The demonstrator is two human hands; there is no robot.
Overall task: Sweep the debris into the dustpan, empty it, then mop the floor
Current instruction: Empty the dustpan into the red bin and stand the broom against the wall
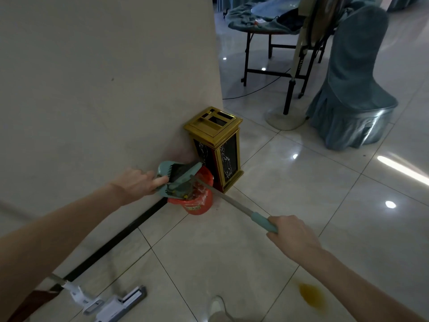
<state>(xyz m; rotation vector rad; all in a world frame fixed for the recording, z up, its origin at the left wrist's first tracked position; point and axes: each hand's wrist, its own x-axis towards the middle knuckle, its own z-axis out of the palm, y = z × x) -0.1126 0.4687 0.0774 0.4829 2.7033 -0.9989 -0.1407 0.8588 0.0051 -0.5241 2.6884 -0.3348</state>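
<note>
A teal dustpan [180,174] is tipped over a small red bin [199,205] lined with a red bag, by the wall. Debris lies at the pan's lower lip and in the bin. My left hand [139,183] grips the pan's back edge, fingers against its comb teeth. My right hand [291,232] grips the teal grip of the dustpan's long handle [232,201], which slants from the pan toward me. A flat mop [113,305] with a white head lies on the floor at the lower left. A yellow spill [311,296] stains the tile at the lower right.
A gold and black ash bin [218,145] stands at the wall corner right behind the red bin. Farther right are a fan stand [285,117], a blue covered chair [352,89] and a round table [267,24]. My shoe [217,309] is at the bottom edge.
</note>
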